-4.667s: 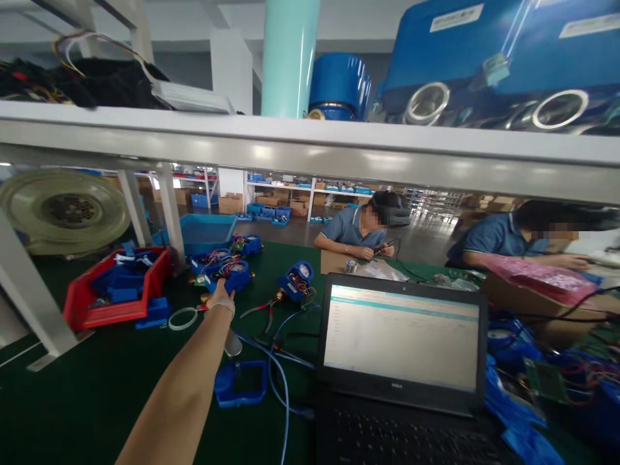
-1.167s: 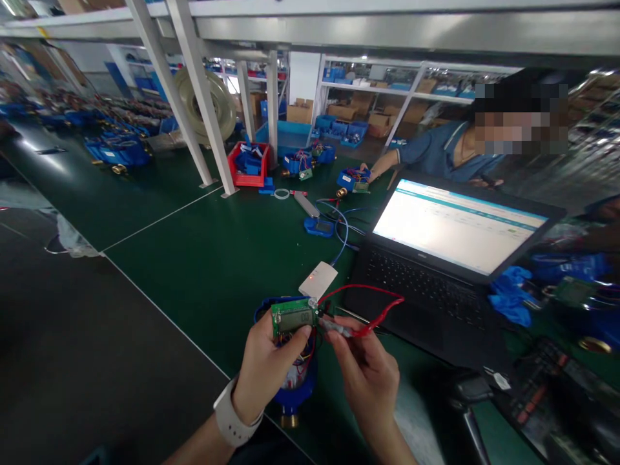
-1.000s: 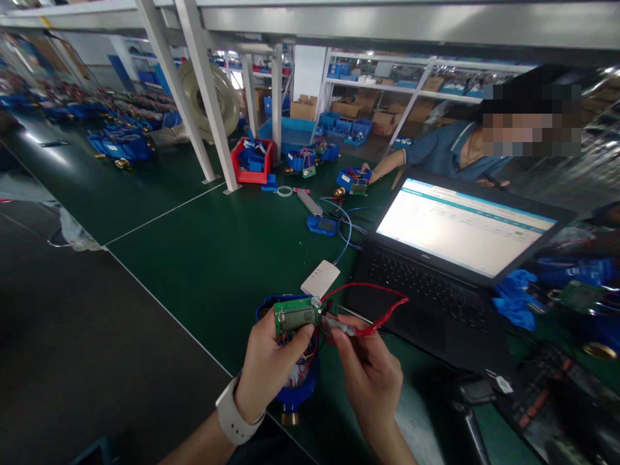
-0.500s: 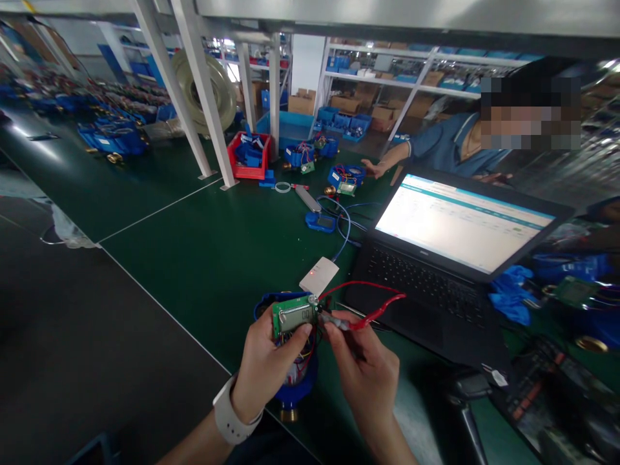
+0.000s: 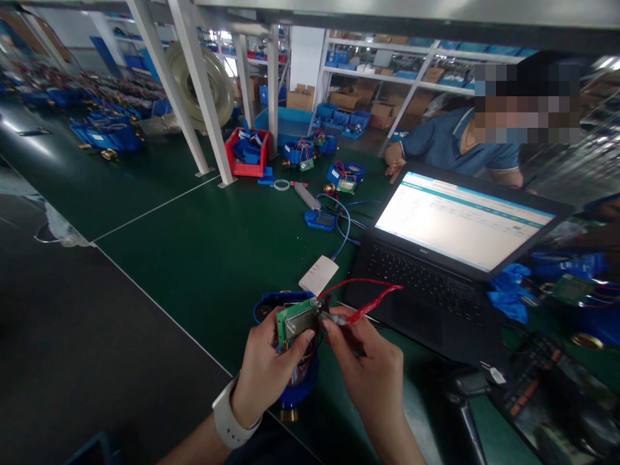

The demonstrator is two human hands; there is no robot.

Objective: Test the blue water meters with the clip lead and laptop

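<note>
Head view: left hand (image 5: 265,371) pinches the green circuit board (image 5: 296,321) above its blue meter (image 5: 296,381); right hand (image 5: 371,371) grips the red-wired connector (image 5: 339,318) against the board's edge, seemingly unplugged yet.

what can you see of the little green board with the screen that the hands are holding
The green circuit board is a small rectangle with a grey display panel across most of its face. It is tilted, its right end higher, above a blue meter body, with thin coloured wires running from beneath it into that body. The left hand pinches it, thumb on the lower edge. The right hand holds a red clip lead to a pale round part at its right end. What the display shows is unreadable.
</note>
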